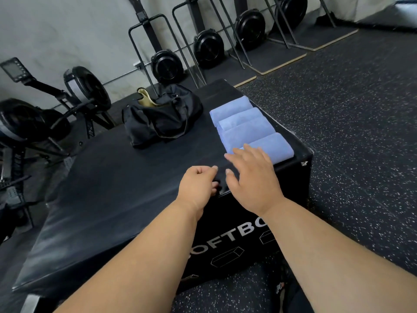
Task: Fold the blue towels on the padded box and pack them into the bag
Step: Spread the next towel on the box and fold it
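Several folded light-blue towels (248, 126) lie in an overlapping row along the right side of the black padded box (126, 188). A black duffel bag (162, 118) sits at the box's far end, its top open and showing a tan lining. My right hand (252, 177) hovers with fingers spread just in front of the nearest towel, its fingertips at that towel's edge. My left hand (198, 184) sits beside it over the box's near corner, fingers curled, holding nothing that I can see.
Rowing machines (67, 98) stand to the left, and more are stored upright along the grey back wall (207, 46). Speckled black rubber floor (361, 120) spreads to the right of the box.
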Tool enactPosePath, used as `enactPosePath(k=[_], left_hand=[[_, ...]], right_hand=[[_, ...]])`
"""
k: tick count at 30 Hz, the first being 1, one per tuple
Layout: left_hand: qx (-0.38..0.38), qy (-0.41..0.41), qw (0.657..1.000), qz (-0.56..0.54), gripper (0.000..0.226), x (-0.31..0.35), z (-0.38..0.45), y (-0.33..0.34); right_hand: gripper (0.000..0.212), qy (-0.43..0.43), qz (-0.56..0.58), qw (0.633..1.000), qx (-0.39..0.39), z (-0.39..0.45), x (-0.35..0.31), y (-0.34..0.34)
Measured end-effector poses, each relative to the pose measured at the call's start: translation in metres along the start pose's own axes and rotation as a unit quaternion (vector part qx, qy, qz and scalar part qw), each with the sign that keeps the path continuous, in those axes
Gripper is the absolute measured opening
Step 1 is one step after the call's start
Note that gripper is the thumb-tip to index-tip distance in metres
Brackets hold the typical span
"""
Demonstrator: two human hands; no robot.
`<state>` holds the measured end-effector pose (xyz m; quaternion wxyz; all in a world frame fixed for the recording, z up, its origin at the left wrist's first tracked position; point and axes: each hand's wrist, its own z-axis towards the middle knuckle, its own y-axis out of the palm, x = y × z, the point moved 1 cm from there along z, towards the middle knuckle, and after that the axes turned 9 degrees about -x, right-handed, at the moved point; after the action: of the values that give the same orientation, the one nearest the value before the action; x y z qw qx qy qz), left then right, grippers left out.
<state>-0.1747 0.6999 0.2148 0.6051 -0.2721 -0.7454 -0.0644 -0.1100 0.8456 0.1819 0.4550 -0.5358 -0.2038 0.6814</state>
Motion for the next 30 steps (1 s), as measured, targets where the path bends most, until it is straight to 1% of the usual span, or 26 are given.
enactPosePath(k=[2,4,5,8,11,14,16,19,21,23,24,25,26,27,28,29,30], left_hand=[[0.001,0.008,1.000,0.004,0.032,-0.011,-0.020,-0.027],[0.021,0.004,1.000,-0.003,0.020,-0.027,-0.044,-0.056],[0.035,-0.003,0.999,-0.007,0.019,-0.038,-0.057,-0.072],[0.095,-0.036,0.995,0.006,0.032,-0.075,-0.100,-0.125],[0.140,-0.077,0.987,0.007,0.030,-0.116,-0.147,-0.184],[0.193,-0.128,0.973,0.018,0.024,-0.156,-0.205,-0.253],[0.218,-0.153,0.963,0.034,0.025,-0.183,-0.249,-0.302],[0.263,-0.211,0.940,0.043,0.019,-0.227,-0.318,-0.365],[0.335,-0.245,0.906,0.077,0.009,-0.258,-0.363,-0.397],[0.369,-0.293,0.875,0.111,0.019,-0.297,-0.405,-0.421],[0.384,-0.307,0.865,0.098,0.025,-0.320,-0.425,-0.432],[0.390,-0.309,0.864,0.075,0.027,-0.350,-0.440,-0.444],[0.363,-0.312,0.877,0.045,0.023,-0.398,-0.452,-0.465],[0.306,-0.325,0.890,0.095,0.013,-0.442,-0.462,-0.481],[0.279,-0.326,0.888,0.165,0.014,-0.478,-0.474,-0.499],[0.288,-0.323,0.895,0.105,0.025,-0.498,-0.480,-0.508],[0.288,-0.368,0.884,-0.031,0.035,-0.499,-0.478,-0.500]], right_hand=[[0.045,-0.029,0.028,0.998,-0.048,-0.006,-0.027,0.012],[0.044,-0.057,0.045,0.991,-0.112,-0.015,-0.057,0.026],[0.044,-0.067,0.050,0.986,-0.146,-0.019,-0.073,0.034],[0.036,-0.102,0.081,0.965,-0.227,-0.034,-0.120,0.057],[0.031,-0.119,0.120,0.939,-0.299,-0.054,-0.166,0.083],[0.028,-0.112,0.155,0.909,-0.369,-0.080,-0.211,0.113],[0.026,-0.104,0.164,0.890,-0.413,-0.097,-0.239,0.135],[0.024,-0.092,0.167,0.867,-0.460,-0.118,-0.280,0.167],[0.023,-0.092,0.161,0.854,-0.486,-0.129,-0.310,0.189],[0.019,-0.097,0.165,0.841,-0.507,-0.136,-0.341,0.211],[0.019,-0.099,0.171,0.836,-0.511,-0.138,-0.357,0.222],[0.019,-0.100,0.166,0.835,-0.515,-0.140,-0.371,0.233],[0.019,-0.098,0.163,0.833,-0.520,-0.141,-0.385,0.245],[0.020,-0.095,0.157,0.829,-0.528,-0.142,-0.397,0.255],[0.021,-0.091,0.159,0.825,-0.535,-0.142,-0.409,0.266],[0.023,-0.091,0.153,0.824,-0.539,-0.143,-0.419,0.277],[0.025,-0.092,0.147,0.821,-0.544,-0.144,-0.429,0.287]])
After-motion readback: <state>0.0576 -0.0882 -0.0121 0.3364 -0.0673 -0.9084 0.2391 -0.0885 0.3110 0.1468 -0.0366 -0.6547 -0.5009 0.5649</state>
